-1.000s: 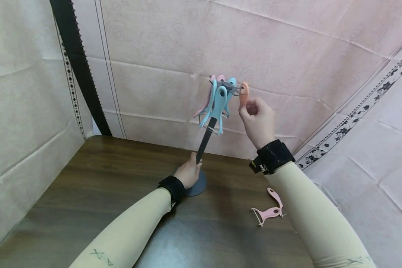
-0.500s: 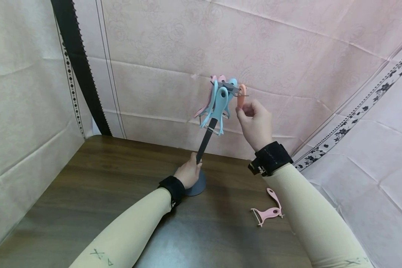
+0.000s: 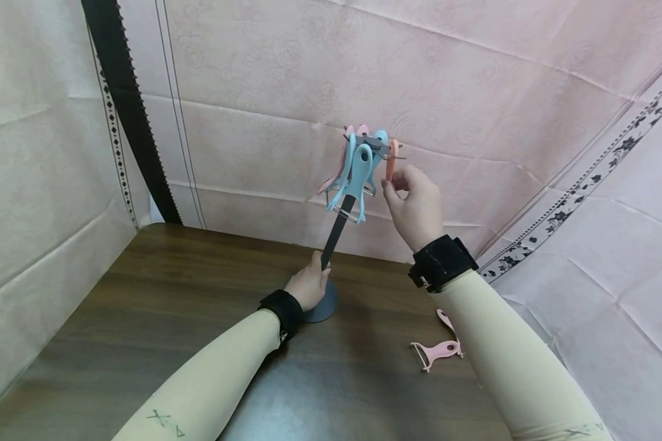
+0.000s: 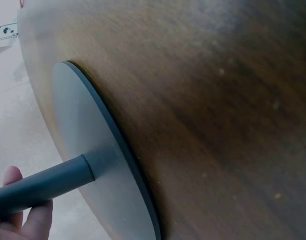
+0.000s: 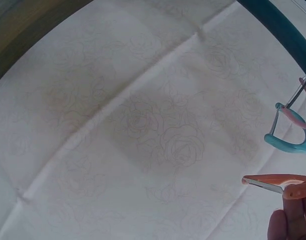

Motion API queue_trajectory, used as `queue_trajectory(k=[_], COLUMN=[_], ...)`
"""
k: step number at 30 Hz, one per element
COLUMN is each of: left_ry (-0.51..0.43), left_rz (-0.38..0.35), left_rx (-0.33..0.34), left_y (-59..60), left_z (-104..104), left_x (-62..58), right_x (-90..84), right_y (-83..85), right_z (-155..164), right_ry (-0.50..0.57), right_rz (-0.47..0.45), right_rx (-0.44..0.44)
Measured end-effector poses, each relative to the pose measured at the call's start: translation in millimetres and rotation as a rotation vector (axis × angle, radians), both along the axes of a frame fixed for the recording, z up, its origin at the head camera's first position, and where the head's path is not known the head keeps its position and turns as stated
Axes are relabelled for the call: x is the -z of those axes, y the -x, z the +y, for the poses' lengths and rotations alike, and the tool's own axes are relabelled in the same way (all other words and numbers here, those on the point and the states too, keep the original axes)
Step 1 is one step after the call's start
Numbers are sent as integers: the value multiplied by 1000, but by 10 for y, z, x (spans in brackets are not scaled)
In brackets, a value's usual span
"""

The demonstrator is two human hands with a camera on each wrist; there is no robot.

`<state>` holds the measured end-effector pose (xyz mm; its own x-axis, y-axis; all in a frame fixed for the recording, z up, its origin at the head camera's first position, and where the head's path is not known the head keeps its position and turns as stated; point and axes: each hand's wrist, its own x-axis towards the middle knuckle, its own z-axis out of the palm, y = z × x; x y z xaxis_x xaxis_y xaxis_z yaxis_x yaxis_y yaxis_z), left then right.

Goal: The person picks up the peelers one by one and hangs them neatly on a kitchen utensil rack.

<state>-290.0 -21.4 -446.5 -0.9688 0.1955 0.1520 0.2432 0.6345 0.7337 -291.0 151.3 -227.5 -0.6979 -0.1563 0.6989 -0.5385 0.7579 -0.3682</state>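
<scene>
My left hand [image 3: 309, 283] grips the dark pole [image 3: 338, 231] of a hook stand, just above its round base [image 4: 93, 125]. Several light blue peelers [image 3: 360, 174] and pink peelers hang from the hooks at the top. On the right side, my right hand [image 3: 416, 205] pinches an orange peeler [image 3: 391, 162] by its lower part. The handle's hole end is up at a hook, whose tip sticks out past it on the right. In the right wrist view the orange peeler [image 5: 277, 179] shows its blade beside the fingers, apart from a hanging blue peeler [image 5: 292, 145].
Two pink peelers, one of them lying flat [image 3: 442, 350], are on the wooden table [image 3: 209, 318] near the right forearm. Patterned pale cloth [image 3: 265, 79] hangs behind the table and at both sides. A black strip [image 3: 135, 116] runs down at the left.
My right hand has moved left with the orange peeler, bringing it closer to the stand's centre, and more of the hook tip shows past it. The left hand keeps its grip on the pole.
</scene>
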Motion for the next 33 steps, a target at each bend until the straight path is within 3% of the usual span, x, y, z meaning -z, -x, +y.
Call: queue_trajectory(k=[14,22,26,33], left_ry=[-1,3,9,12], left_rz=[11,16,17,31], left_rx=[-10,0,-1,-3], left_y=[2,-6,-6,-6], left_z=[14,-4,0,4], left_x=[4,1,1,-4], right_x=[57,220,421,1031], right_y=[-8,-34,4,169], right_z=[45,260,531,1282], right_ry=[-19,-9,-80,-327], right_rz=[-26,-6,-120,-471], right_rx=[-61,-75,-25,28])
